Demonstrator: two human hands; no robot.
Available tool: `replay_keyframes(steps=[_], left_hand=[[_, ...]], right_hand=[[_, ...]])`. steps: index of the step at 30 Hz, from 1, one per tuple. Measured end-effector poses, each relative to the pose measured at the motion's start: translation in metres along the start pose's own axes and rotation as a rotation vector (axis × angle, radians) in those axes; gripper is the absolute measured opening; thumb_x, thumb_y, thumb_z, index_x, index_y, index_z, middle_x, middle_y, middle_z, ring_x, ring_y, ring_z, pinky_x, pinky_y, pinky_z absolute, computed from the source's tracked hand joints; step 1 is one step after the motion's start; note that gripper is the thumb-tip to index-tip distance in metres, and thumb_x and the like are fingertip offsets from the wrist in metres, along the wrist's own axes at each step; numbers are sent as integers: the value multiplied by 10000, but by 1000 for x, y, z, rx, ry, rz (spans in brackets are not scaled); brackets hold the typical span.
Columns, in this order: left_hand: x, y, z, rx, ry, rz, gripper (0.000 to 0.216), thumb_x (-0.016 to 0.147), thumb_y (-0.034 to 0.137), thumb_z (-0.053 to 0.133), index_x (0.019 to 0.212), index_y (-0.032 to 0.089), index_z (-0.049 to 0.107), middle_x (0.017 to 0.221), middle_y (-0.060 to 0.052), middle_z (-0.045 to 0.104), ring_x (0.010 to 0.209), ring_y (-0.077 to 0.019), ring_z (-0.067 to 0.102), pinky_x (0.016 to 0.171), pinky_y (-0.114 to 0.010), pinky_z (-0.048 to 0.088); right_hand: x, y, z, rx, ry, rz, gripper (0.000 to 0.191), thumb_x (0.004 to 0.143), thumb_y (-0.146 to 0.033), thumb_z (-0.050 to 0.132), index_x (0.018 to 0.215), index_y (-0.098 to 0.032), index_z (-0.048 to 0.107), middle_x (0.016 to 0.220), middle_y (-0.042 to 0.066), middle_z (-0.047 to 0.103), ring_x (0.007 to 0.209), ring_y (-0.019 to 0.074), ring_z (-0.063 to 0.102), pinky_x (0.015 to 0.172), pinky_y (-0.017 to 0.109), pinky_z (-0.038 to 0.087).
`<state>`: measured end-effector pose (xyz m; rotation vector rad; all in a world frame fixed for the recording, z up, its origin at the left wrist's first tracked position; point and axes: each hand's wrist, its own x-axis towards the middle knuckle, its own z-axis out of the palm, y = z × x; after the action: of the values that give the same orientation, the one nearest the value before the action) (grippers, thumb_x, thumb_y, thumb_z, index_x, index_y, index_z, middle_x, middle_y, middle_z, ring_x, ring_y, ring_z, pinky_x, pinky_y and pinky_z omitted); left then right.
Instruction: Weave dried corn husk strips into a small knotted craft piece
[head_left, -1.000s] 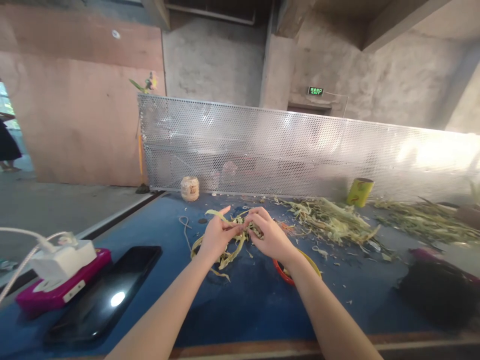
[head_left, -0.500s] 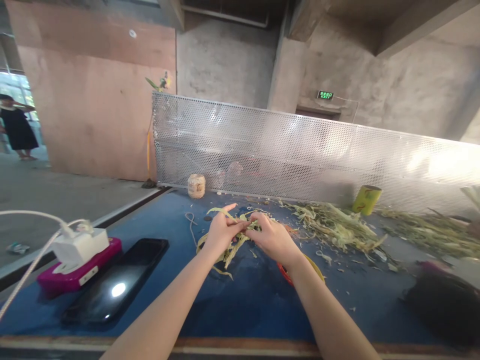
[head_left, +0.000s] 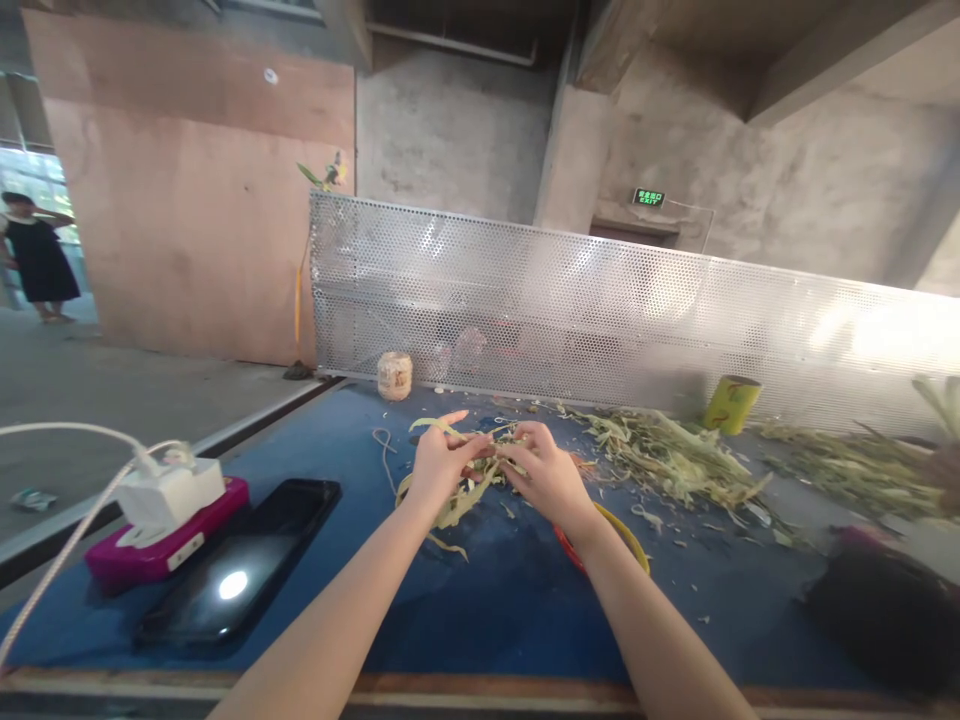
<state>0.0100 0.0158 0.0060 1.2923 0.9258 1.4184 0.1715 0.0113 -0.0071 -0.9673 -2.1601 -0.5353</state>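
Observation:
My left hand (head_left: 437, 465) pinches a bundle of pale green dried leaf strips (head_left: 454, 512) over the middle of the blue table, its index finger pointing away from me. Thumb and fingers of my right hand (head_left: 546, 470) close on the same strips from the other side. Strip ends hang loose below my hands and touch the tabletop; my fingers partly hide the bundle. Under my right forearm, partly covered, lies a round thing with a red and yellow rim (head_left: 632, 538). A thin cord (head_left: 384, 445) curls left of the strips.
Right of my hands lies a heap of dried leaves (head_left: 667, 455), with a yellow-green tube (head_left: 733, 404) behind. A twine ball (head_left: 394, 376) stands near the perforated metal screen (head_left: 487, 290). A phone (head_left: 244, 560) and a magenta power strip (head_left: 169, 540) are at left. A person (head_left: 41, 255) stands far left.
My right hand's fingers have shifted slightly and spread a little on the strips. My left hand keeps its pinch. At the far right edge, another person's hand with leaves shows more.

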Motion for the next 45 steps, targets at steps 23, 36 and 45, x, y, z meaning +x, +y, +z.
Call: replay_keyframes(steps=[23,36,45], left_hand=[[0,-5,5,-17,-68,77,801,621,122,634,1315,90,235,896,-108,656,451,-60,499,449,-221,418],[-1,-5,10,-109,-81,31,815,595,31,540,1338,103,214,854,-87,674,420,-37,419,436,-207,345],[-1,-3,7,9,-113,81,814,626,239,672,1324,95,279,896,-123,675,523,-87,503,485,-226,395]], right_hand=[[9,-8,12,945,67,588,148,708,-309,559,750,-168,545,631,-19,496,523,86,445,474,194,352],[11,-8,12,1036,101,736,237,667,-392,586,719,-165,539,600,-37,506,367,31,295,345,188,225],[11,-6,12,1022,73,767,240,656,-393,586,672,-166,509,510,-60,460,335,28,281,318,181,220]])
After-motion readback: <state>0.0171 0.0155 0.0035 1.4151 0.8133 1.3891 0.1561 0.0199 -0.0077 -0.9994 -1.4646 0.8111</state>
